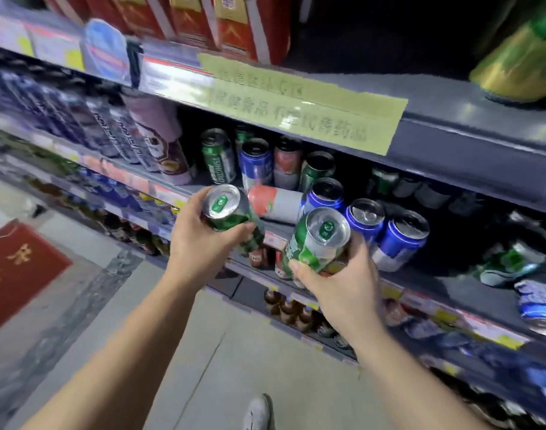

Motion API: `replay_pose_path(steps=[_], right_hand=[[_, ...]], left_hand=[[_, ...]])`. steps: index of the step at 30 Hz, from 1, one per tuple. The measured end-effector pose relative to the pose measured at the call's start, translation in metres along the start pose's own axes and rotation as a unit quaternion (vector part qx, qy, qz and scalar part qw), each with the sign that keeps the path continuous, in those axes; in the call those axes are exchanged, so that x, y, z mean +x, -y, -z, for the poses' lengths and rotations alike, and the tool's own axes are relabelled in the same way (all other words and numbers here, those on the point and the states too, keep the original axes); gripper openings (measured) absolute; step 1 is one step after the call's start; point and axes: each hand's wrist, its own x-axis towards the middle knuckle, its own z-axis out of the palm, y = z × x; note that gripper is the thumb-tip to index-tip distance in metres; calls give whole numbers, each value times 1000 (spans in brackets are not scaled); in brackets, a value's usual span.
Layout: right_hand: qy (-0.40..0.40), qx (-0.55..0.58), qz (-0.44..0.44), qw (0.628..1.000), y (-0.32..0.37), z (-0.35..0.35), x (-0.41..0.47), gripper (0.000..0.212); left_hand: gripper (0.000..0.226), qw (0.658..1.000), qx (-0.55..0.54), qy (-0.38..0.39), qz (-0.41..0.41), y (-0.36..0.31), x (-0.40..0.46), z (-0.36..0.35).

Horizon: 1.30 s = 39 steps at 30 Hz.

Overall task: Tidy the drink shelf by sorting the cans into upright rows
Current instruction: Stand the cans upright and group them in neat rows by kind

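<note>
the person stands facing the drink shelf with both arms extended. the left hand is clamped around a dark green can, fingers curled under its body and the silver top tilted toward the viewer, in front of the shelf edge. the right hand grips a lighter green can, thumb across its side, top also tilted toward the viewer, just beside the shelf edge. on the shelf behind, a red-and-white can lies on its side between the two held cans. three blue cans lean in a row to the right; an upright green can and a blue-and-silver can stand further back. a yellow paper sign is taped to the shelf above. a red mat lies on the floor at left.
</note>
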Motion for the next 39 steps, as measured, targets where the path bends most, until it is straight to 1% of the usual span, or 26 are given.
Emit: replay_pose_path(steps=[2, 6, 10, 14, 16, 17, 18, 19, 20, 21, 22, 23, 24, 25, 26, 27, 29, 31, 33, 34, 36, 39], right_hand=[[8, -6, 3, 1000, 9, -23, 5, 64], [10, -17, -6, 1000, 12, -48, 11, 71], [9, -26, -30, 999, 8, -51, 13, 71], [-2, -32, -36, 999, 2, -54, 14, 74], [-2, -28, -42, 999, 0, -54, 13, 73], [-1, -26, -44, 999, 0, -54, 12, 72], [0, -25, -45, 999, 0, -53, 11, 72], [1, -24, -46, 999, -1, -52, 11, 72], [0, -24, -48, 999, -1, -51, 10, 71], [0, -24, -50, 998, -1, -50, 10, 70], [-1, -24, -53, 998, -1, -49, 10, 69], [-2, -26, -57, 998, -1, -47, 10, 67], [-3, -28, -61, 998, 0, -46, 11, 66], [-7, -31, -62, 998, 0, -44, 11, 65], [-13, -34, -64, 997, 0, -42, 12, 64], [-20, -36, -66, 997, 0, -40, 13, 63], [-28, -43, -71, 996, -1, -36, 14, 63], [-36, -47, -80, 995, -3, -33, 15, 63], [-47, -51, -88, 994, -5, -31, 14, 66], [-50, -54, -91, 993, -5, -30, 14, 67], [-52, -58, -96, 992, -3, -31, 13, 69], [-46, -67, -89, 993, 6, -37, 15, 68]], left_hand=[[59, 1000, 3, -30, 4, 15, 32, 14], [73, 998, 43, -51, -17, 33, 90, 17], [84, 999, 43, -18, -11, 41, 121, 0], [76, 996, 78, 26, -20, 49, 132, -14], [77, 994, 102, 25, -27, 50, 136, -16], [80, 991, 130, 8, -39, 50, 135, -15], [84, 984, 167, -18, -64, 50, 133, -14], [87, 973, 197, -45, -111, 49, 127, -14], [85, 957, 217, -60, -181, 46, 119, -16], [78, 937, 230, -54, -257, 43, 112, -21], [70, 915, 244, -19, -320, 42, 106, -30], [64, 895, 260, 38, -360, 40, 101, -40], [62, 877, 281, 102, -375, 41, 100, -53], [66, 860, 311, 161, -372, 41, 101, -65], [73, 843, 344, 208, -357, 42, 104, -75], [77, 829, 379, 237, -337, 42, 107, -84], [70, 804, 443, 259, -301, 41, 116, -95], [61, 790, 471, 264, -291, 40, 122, -100], [59, 796, 457, 264, -296, 40, 122, -97], [61, 809, 436, 258, -298, 42, 120, -93], [68, 853, 368, 229, -292, 44, 109, -77], [72, 931, 226, 164, -233, 36, 81, -38]])
